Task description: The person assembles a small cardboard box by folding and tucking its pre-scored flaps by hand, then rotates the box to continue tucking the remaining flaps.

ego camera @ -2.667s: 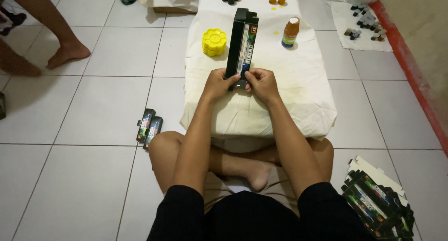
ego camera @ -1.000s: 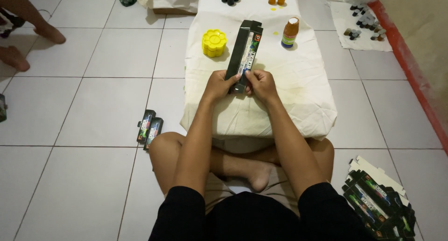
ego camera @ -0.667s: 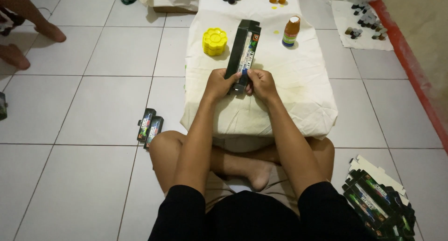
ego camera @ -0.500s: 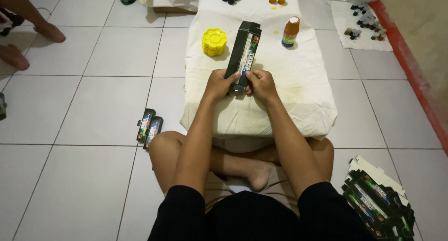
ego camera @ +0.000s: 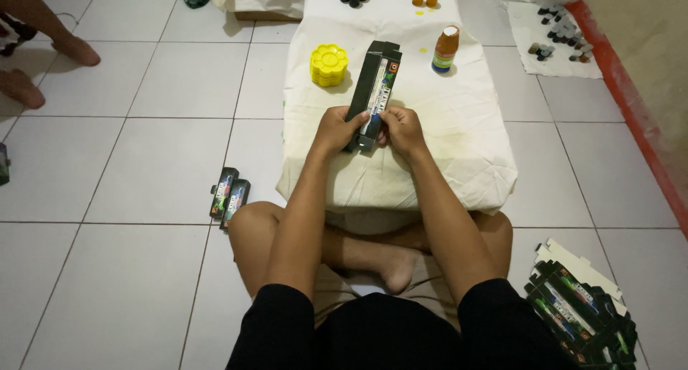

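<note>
The person sits cross-legged on the tiled floor at a low table draped in a cream cloth (ego camera: 459, 162), both hands meeting over its near end. The left hand (ego camera: 335, 130) wraps its fingers around the near end of a long dark box (ego camera: 373, 90), and the right hand (ego camera: 403, 128) pinches the same end from the other side, fingers curled close on it. The box slants away from the hands, its far end pointing toward a yellow flower-shaped palette (ego camera: 329, 63) on its left and an orange bottle with a white cap (ego camera: 446, 50) on its right. On the floor to the left lie two small dark boxes (ego camera: 229, 197) side by side; near right sits a stack of flat dark cartons (ego camera: 577, 313).
</note>
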